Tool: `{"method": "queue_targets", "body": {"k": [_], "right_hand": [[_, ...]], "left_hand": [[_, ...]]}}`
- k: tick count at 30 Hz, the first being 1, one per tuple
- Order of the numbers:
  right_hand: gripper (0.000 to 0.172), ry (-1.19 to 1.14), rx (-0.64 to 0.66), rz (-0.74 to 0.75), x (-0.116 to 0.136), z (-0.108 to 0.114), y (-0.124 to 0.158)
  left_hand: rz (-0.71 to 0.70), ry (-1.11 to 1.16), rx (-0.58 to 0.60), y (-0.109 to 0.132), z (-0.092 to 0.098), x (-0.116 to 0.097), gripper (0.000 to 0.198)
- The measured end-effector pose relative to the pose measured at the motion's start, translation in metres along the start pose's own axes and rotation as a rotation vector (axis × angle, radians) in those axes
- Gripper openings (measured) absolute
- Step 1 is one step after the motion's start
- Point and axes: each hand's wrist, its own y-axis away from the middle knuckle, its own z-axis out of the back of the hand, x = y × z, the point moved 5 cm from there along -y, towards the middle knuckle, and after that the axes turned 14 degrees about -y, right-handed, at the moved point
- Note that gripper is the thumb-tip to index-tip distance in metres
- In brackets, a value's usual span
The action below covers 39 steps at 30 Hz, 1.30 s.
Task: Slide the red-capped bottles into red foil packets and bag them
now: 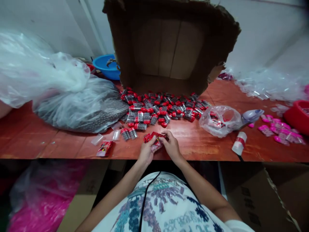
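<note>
In front of my body, at the table's near edge, both hands are closed on a small red printed packet [157,139]. My left hand [146,151] grips its left side with the thumb on top. The fingers of my right hand [172,146] pinch its upper right edge. A small red-capped piece shows beside the packet at my left fingertips; I cannot tell whether it is held. To the left lie a stack of red printed cards [104,149], empty clear plastic tubes [116,135] and clear containers with dark contents [128,133].
Many red-capped containers [159,108] are heaped before a tipped cardboard box [169,48]. At left sits a clear bag of dark beads [84,109], with a blue basin [106,66] behind. Rightward are a plastic bag [217,120], a white roll [239,143] and pink packets [282,130].
</note>
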Motion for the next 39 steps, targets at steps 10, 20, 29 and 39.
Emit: {"method": "queue_targets", "body": {"k": [10,20,29,39], "right_hand": [[0.022,0.48,0.426,0.201,0.004,-0.038,-0.018],[0.034,0.762,0.376,0.505,-0.002,-0.091,-0.068],[0.03,0.017,0.08,0.047,-0.005,-0.009,-0.017],[0.036,-0.423,-0.158,-0.189,0.02,0.024,0.029]], "left_hand": [[-0.085,0.061,-0.205,-0.004,0.052,-0.009,0.027],[-0.053,0.149,-0.238,0.002,0.073,-0.038,0.014],[-0.084,0.086,-0.222,0.002,0.073,-0.032,0.016],[-0.036,-0.01,-0.105,-0.001,0.022,-0.016,0.02]]}}
